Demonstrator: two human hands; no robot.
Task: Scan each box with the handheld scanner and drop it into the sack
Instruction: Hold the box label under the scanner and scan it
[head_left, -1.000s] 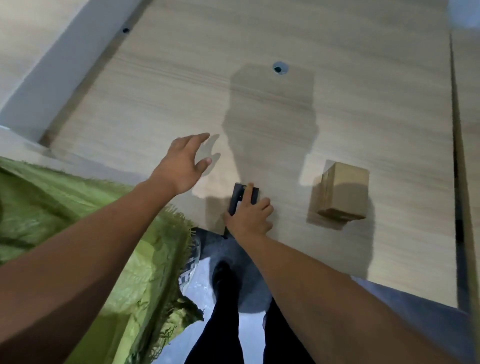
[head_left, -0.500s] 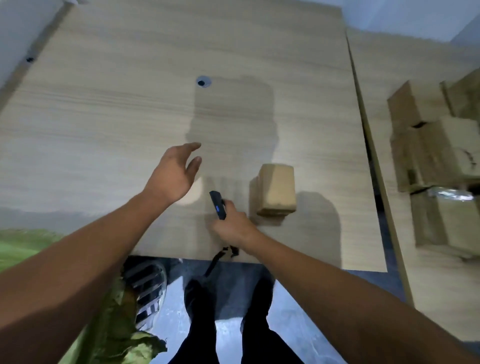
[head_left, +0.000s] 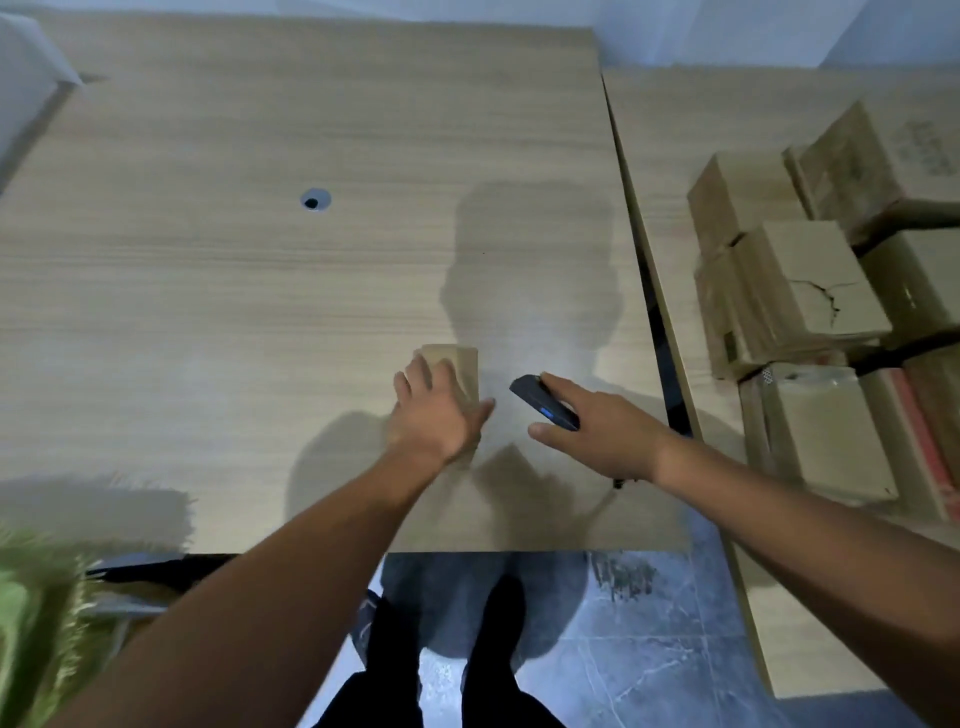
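1. Small brown cardboard box sits on a pale wood-grain table, a little way in from the front edge.
2. Left hand covers the near and left sides of the box. The fingers drape over its top and the thumb rests against its right face, so the hand holds the box. Blur hides how firm that hold is.
3. Right hand hovers just right of the box without touching it. It is wrapped around a slim dark handheld scanner with a small blue light. The index finger lies along the top, the thumb sits underneath, and the nose angles toward the box.
4. Both forearms reach toward the box from below, one on each side.
5. Likely risk: no barcode shows on the visible faces, and the left palm covers much of the box. A scan could miss unless the box is turned.
6. Likely risk: a loose hold could let the box slip on the way to the frayed green woven sack. The sack lies well down and left of the box, with only a corner in view and its mouth unseen.
7. Stacked larger cardboard boxes stand well right of the box, so the scanner might read one of them instead.
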